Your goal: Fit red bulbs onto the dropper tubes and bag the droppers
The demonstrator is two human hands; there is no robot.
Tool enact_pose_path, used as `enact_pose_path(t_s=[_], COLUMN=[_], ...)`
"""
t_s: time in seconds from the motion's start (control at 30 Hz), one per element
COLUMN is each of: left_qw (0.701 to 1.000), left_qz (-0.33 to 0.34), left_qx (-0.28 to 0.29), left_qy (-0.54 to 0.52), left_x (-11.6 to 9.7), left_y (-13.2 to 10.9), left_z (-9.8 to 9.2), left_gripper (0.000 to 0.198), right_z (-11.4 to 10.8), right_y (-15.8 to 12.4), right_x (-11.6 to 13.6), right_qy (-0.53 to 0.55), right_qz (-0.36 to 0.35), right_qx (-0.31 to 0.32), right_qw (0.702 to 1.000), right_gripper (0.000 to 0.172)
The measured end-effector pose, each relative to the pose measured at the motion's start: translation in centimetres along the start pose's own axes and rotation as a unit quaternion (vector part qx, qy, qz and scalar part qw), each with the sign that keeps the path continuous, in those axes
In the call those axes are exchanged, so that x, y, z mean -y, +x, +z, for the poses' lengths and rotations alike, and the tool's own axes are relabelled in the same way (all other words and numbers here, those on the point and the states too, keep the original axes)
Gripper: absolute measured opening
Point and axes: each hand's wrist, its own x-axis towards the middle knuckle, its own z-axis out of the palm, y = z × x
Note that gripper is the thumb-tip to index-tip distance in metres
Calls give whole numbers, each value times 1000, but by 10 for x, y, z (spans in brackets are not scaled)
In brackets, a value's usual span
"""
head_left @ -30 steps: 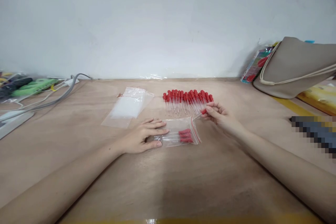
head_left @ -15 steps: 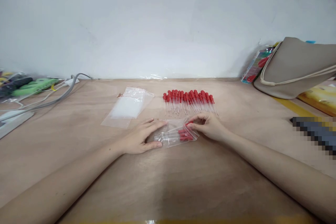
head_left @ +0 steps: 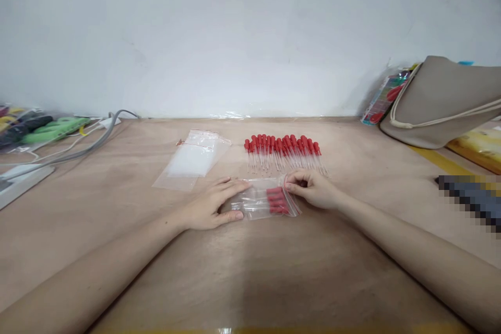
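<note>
A clear zip bag [head_left: 256,210] lies flat on the table, holding several droppers with red bulbs [head_left: 277,202] side by side, bulbs toward the bag's right end. My left hand [head_left: 215,203] rests with fingers spread at the bag's left end, thumb and fingertips touching its edges. At the upper right corner, by the red zip line, my right hand [head_left: 309,189] pinches the bag's mouth between thumb and fingers. Just behind it, a row of loose droppers [head_left: 282,147] lies with red bulbs away from me and thin clear tips toward me.
Behind my left hand sits a stack of clear zip bags [head_left: 191,159]. A grey cable [head_left: 94,142], a white power strip [head_left: 27,182] and a green object [head_left: 57,129] are at the left. A taupe bag [head_left: 442,99] and a blurred dark object [head_left: 469,201] occupy the right side.
The bag's right end has been smoothed flatter, and the red bulbs inside now lie in a neater row. My right hand has shifted slightly right; my left hand stays nearly still.
</note>
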Motion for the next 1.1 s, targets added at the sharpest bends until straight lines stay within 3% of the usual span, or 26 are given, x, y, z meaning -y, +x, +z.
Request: enact_pose_path(t_s=[0.1,0.2,0.3,0.4,0.57,0.73,0.83,0.97,1.1], left_qw=[1000,1000,999,998,998,999,999,1000,1000], left_qz=[1,-4,-5,-3,-5,-5,2,4,-4], left_qx=[6,5,-10,-26,-27,-24,-22,-16,-7], left_qy=[-3,-11,-30,-51,-58,-45,-25,-11,-9], left_x=[1,2,2,1,0,-1,0,3,3], left_y=[0,0,0,-1,-1,-1,-1,-1,-2], left_z=[0,1,2,2,1,1,1,3,3], left_gripper=[56,54,46,34,29,31,42,51,53], right_z=[-14,-29,-39,-39,-33,-37,-46,-58,-56], right_y=[4,21,48,76,101,105,99,72,33], right_x=[2,0,-3,-5,-5,-3,2,11,11], right_qy=[-2,-111,-251,-341,-366,-300,-235,-109,77], right_qz=[-1,25,-4,7,94,107,68,-14,20], right_qx=[43,-71,-194,-222,-229,-259,-288,-343,-361], right_qw=[999,991,948,914,897,912,926,933,929], right_gripper=[23,19,15,24,25,14,10,14,25])
